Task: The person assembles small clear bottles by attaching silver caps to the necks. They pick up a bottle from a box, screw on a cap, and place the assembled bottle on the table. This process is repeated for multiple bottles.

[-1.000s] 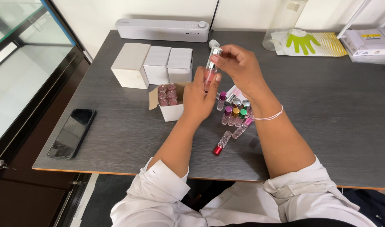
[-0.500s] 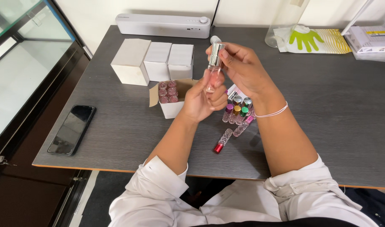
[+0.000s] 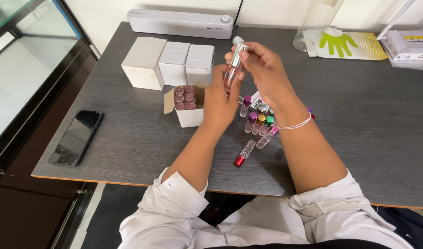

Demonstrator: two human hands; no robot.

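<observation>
Left hand (image 3: 220,99) grips the clear pink-tinted glass spray bottle (image 3: 231,74) upright by its body, steadying it; right hand (image 3: 262,69) fingers pinch its silver cap above.

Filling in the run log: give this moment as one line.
left hand: holds spray vial | right hand: at silver cap | open box: beside

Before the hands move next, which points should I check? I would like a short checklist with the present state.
1. Left hand holds the bottle body: ok.
2. Right hand grip on the silver cap: ok.
3. Bottle upright: ok, slightly tilted.
4. Cap tight or loose: cannot tell.
5. Open box close to the left hand: ok.
6. Small vials all standing: not ok, the red-capped vial lies on the table.
</observation>
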